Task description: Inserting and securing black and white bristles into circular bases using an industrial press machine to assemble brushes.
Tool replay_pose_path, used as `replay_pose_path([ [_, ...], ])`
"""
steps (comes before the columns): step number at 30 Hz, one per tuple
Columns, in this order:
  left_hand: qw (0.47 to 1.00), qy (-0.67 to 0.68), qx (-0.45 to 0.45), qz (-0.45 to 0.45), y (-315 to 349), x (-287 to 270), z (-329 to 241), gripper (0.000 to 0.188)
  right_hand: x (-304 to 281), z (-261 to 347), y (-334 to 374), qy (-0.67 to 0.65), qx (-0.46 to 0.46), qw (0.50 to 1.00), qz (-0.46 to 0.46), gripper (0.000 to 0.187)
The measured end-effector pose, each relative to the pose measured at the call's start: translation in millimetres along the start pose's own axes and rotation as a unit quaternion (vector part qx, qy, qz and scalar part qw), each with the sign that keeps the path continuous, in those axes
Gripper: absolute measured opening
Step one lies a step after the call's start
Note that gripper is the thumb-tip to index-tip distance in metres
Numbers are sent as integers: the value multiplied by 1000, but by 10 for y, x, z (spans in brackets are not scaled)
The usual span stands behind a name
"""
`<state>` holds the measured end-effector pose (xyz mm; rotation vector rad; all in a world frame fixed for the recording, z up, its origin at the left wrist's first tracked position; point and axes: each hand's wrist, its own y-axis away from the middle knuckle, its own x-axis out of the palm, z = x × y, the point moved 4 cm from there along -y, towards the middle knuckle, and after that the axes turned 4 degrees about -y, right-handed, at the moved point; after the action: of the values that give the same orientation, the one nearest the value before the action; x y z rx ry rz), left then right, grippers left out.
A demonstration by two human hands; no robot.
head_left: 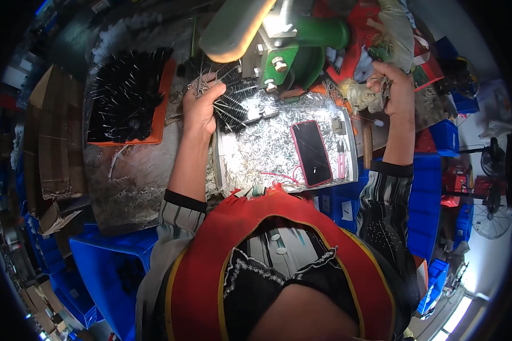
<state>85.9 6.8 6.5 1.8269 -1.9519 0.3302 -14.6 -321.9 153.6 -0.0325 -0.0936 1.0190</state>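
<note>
My left hand (200, 108) is closed round a bundle of small black wire brushes (232, 108). Their thin wire stems and dark bristles fan out to the right, beside the metal jaw of a green bench machine (279, 62). Fingers of my right hand (395, 88) curl round a lever handle wrapped in pale cloth or tape (359, 96), on the machine's right side. Part of that grip is hidden by the hand itself. Left of my left hand, an orange tray (166, 102) is heaped with black-bristled brushes (125, 94).
A shallow metal tray (256, 165) strewn with wire clippings lies before the machine. On it rest a phone (312, 153) in a pink case and a small pink-handled tool (341, 162). Blue bins (108, 261) flank me, and a cardboard box (57, 136) stands far left.
</note>
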Motion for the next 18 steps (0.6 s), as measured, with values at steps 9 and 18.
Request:
replay_pose_path([
  [9,1000,-10,-9,-2,-44,138,-53,34,-10,243,-96,52,28,997,47,20],
  [18,999,-31,2,-9,-93,61,-21,31,-49,-772,-48,-155,-216,962,65,11],
])
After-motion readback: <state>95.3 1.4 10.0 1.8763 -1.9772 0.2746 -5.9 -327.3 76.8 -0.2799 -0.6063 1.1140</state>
